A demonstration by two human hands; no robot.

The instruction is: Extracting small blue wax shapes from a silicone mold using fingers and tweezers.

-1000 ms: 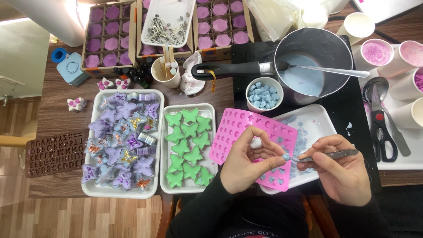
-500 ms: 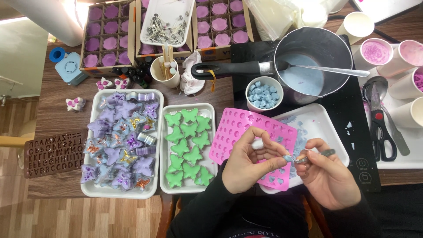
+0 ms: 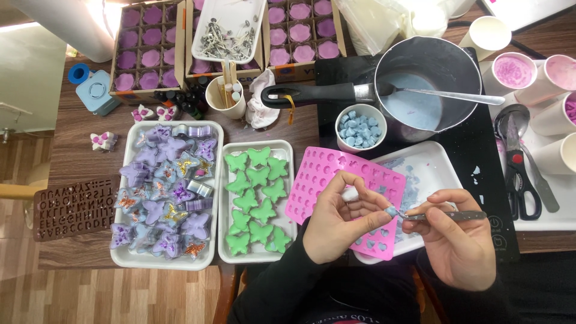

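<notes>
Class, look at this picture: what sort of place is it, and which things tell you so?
Probably a home craft table for wax or soap casting: a pink mould, a pot of pale blue melt, and trays of butterflies.

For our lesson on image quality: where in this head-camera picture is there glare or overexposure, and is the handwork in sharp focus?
Head view: strong overexposed glare at the top left beside the box of purple pieces; the pale bag at the top also washes out. The left hand, right hand and pink mould are fairly sharp; the small blue piece is too small for detail.
</notes>
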